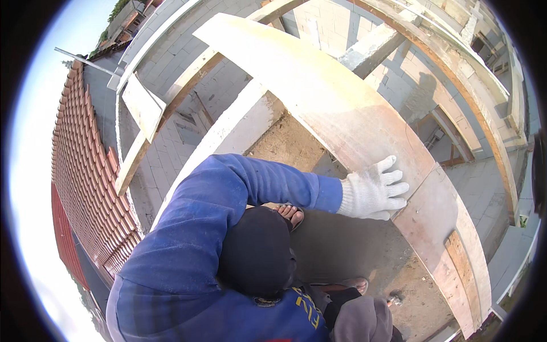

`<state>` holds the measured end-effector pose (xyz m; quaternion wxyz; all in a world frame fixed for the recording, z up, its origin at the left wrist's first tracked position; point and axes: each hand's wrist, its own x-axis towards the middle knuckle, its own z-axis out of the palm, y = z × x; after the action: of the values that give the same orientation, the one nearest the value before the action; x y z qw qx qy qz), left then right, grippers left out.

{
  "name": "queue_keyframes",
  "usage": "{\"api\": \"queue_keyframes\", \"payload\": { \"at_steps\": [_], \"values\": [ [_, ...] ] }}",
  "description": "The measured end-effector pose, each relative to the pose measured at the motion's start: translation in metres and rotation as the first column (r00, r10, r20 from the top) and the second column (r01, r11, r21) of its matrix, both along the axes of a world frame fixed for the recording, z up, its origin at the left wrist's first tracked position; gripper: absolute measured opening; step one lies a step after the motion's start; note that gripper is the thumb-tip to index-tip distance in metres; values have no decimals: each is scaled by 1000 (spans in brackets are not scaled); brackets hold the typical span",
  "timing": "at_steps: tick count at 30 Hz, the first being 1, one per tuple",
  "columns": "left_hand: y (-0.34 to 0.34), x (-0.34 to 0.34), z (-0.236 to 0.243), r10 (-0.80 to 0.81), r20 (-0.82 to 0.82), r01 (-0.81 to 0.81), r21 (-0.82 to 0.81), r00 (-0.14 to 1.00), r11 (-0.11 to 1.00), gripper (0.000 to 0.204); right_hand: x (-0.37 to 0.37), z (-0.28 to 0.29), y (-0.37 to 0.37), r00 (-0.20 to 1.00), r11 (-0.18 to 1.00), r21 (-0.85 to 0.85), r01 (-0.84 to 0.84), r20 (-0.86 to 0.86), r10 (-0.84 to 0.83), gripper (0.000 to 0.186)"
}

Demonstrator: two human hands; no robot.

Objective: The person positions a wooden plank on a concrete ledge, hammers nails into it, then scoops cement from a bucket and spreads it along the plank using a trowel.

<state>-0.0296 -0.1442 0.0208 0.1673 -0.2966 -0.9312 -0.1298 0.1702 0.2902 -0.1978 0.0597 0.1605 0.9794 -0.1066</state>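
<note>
My left hand (376,188), in a white knitted glove, lies with its fingers spread on a long plywood sheet (319,97). It rests at the sheet's near edge, close to the seam with a second plywood piece (430,205). The two pieces meet end to end on the right. On the second piece lies a narrow strip of wood (462,273). My left arm, in a blue sleeve (273,176), reaches across from the left. I cannot see my right hand.
Timber beams (165,114) run across block walls (399,62), with drops between them. A small board (141,105) sits on the left beam. A tiled roof (91,165) slopes at the left. My feet are on a dusty surface (421,296) holding a small unclear object (395,297).
</note>
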Motion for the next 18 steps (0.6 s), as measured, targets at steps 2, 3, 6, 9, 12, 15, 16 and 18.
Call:
{"api": "queue_keyframes", "payload": {
  "at_steps": [2,3,6,9,12,15,16,18],
  "values": [
    [9,-9,-13,8,-36,-6,44,999,999,48,6,3,-32,998,999,1,39,39,-39,45],
    [2,-3,-6,31,-20,-32,-2,999,1000,46,10,2,-55,996,999,-24,29,80,-27,45],
    [-8,-10,4,19,-5,-19,-33,1000,999,44,31,8,-86,981,993,-65,103,171,-90,45],
    [0,-24,0,-109,12,106,127,994,986,45,110,52,-65,932,952,2,305,208,-299,45],
    [-11,-37,-2,-80,114,74,52,990,996,49,168,86,-49,856,889,27,458,258,-449,44],
    [14,-28,4,-118,163,127,-47,980,991,55,250,112,-22,712,748,70,660,257,-653,44],
    [15,-25,9,-122,162,138,-87,979,987,54,274,104,-21,671,701,38,712,256,-696,44],
    [24,-24,6,-152,169,171,-109,974,979,53,320,93,-3,603,609,-41,792,205,-771,44]
  ]
}}
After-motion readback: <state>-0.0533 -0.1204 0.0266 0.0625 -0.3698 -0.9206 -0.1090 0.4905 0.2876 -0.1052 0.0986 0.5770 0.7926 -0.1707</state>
